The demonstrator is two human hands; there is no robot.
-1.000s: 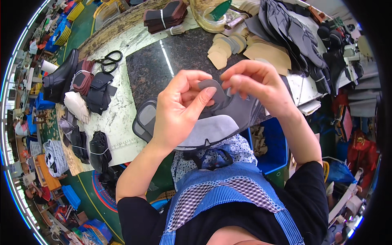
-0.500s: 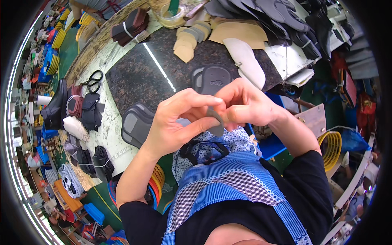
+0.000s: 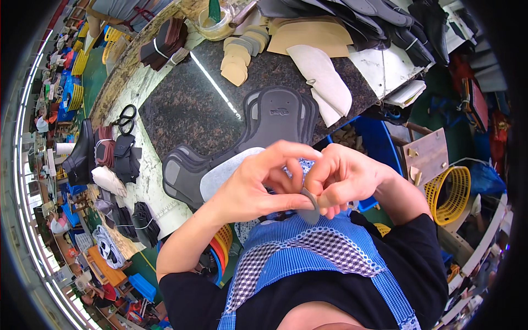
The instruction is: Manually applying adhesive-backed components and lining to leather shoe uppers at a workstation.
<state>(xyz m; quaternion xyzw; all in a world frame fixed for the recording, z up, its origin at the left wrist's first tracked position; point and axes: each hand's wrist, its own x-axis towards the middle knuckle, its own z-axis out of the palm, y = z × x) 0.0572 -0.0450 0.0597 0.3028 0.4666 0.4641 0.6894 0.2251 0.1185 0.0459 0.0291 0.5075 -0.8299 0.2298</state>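
A person in a blue apron (image 3: pixel 305 245) with checked trim holds a small grey piece (image 3: pixel 312 210) up in front of the chest. The left hand (image 3: pixel 256 184) pinches it, thumb pressed to its face; the fingertips behind it are hidden from me, and the index finger arches above. The piece stands nearly edge-on, so its full outline is hard to make out. The right hand (image 3: pixel 349 177) crowds its other side, thumb and fingers curled close together; I cannot tell whether anything is caught between them.

Beyond the hands, dark grey shaped panels (image 3: pixel 279 118) lie on a speckled stone slab (image 3: pixel 181 107), their near part covered by the hands. A pale grey panel (image 3: pixel 223 171) on them is partly hidden by the left hand. Tan cut pieces (image 3: pixel 236 63) overlap farther back, with a folded white piece (image 3: pixel 324 82) to the right. Black scissors (image 3: pixel 126 119) lie to the left. The right arm hides part of a blue bin (image 3: pixel 379 144), and the grey stack (image 3: pixel 352 14) at the far edge is cut off.
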